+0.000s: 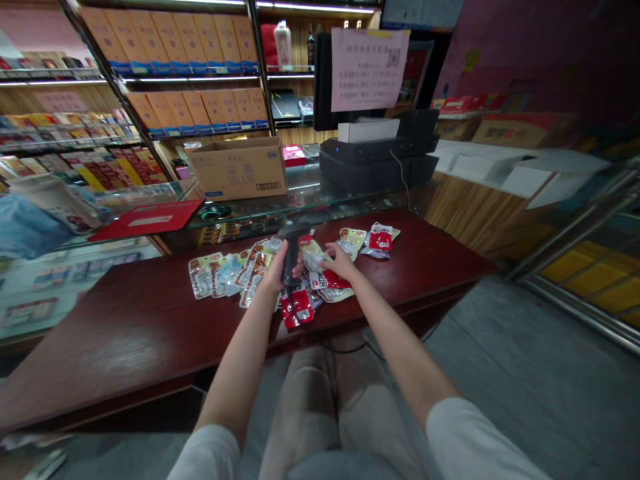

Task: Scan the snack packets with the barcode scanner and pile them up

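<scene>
My left hand (281, 268) is wrapped round the handle of a black handheld barcode scanner (290, 257), its head tipped up over the packets. Close by on the right, my right hand (341, 263) reaches over the pile with thumb and fingers apart, at the edge of a clear-fronted snack packet (314, 259). A red snack packet (336, 280) lies just below that hand. Another red packet (297, 308) is under the scanner's cord, near the table's front edge. More shiny packets (205, 275) overlap to the left, and a red-labelled one (381, 238) lies at the right.
The dark red wooden table (145, 333) meets a glass counter (305, 193) behind. On the counter stand a cardboard box (237, 170), a red folder-like sheet (150, 218) and a black register with a monitor (377, 160). Metal railing (575, 310) runs along the right.
</scene>
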`<state>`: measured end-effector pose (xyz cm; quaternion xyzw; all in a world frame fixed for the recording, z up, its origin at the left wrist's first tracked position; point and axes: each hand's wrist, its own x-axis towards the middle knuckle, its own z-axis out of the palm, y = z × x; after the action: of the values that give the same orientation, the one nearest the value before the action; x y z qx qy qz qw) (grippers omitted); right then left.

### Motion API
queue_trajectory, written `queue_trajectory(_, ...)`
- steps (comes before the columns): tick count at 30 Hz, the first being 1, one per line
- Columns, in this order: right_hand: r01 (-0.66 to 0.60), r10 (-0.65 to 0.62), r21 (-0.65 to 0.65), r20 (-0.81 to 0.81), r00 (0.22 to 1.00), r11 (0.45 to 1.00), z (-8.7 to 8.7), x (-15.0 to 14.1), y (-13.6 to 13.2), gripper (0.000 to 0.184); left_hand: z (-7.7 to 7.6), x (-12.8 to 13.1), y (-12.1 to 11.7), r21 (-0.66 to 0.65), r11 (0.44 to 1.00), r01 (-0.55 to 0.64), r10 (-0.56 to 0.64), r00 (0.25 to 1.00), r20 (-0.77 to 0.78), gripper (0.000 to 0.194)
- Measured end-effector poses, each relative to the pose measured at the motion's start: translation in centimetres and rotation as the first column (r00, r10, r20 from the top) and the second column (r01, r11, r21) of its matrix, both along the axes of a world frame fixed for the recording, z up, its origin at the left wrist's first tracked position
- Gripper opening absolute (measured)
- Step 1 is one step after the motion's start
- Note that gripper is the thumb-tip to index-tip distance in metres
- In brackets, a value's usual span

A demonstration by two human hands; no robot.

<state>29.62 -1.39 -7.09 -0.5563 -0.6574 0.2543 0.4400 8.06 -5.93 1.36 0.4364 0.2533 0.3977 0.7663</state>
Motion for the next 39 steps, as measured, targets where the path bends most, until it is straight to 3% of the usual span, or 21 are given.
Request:
queue_trajectory(3, 0.011, -0.006, 0.044, -0.119, 0.993, 0.999, -0.6, 0.5, 0.5, 0.063, 0.1, -0.1, -0.4, -0.009, 0.999, -0.036, 0.036, 0.999, 0.019, 0.058)
queue_trajectory(11, 0.18, -0.157, 0.152, -0.151, 0.976, 0.972, -0.2, 2.4, 0.6, 0.059, 0.0, -0.1, -0.1, -0.062, 0.995, -0.075, 0.078, 0.996, 0.041, 0.054)
queue_trajectory(17, 0.279, -0.258, 0.039, -0.277, 0.925, 0.959, 0.3, 3.0, 0.5, 0.041, 0.5, 0.2, -0.6, -0.083, 0.992, -0.092, 0.099, 0.992, 0.075, 0.052)
queue_trajectory(22, 0.368, -0.307, 0.054, -0.451, 0.838, 0.928, 0.8, 3.0, 0.3, 0.042, 0.9, 0.5, -1.2, -0.037, 0.994, -0.105, 0.107, 0.991, 0.081, 0.051)
queue_trajectory(28, 0.294, -0.236, -0.023, -0.66, 0.713, 0.955, 1.5, 2.5, -0.3, 0.057, 1.2, 0.3, -1.6, -0.003, 0.998, -0.056, 0.056, 0.995, 0.083, 0.052)
queue_trajectory(35, 0.45, -0.292, 0.197, -0.529, 0.797, 0.871, 2.2, 2.8, -0.7, 0.064, 0.6, 0.6, -1.7, 0.081, 0.996, -0.023, 0.015, 0.995, 0.101, 0.052)
queue_trajectory(39, 0.454, -0.293, 0.252, -0.487, 0.822, 0.855, 2.5, 2.8, -1.0, 0.063, 0.0, 0.8, -1.9, 0.086, 0.996, 0.034, -0.038, 0.998, 0.054, 0.055)
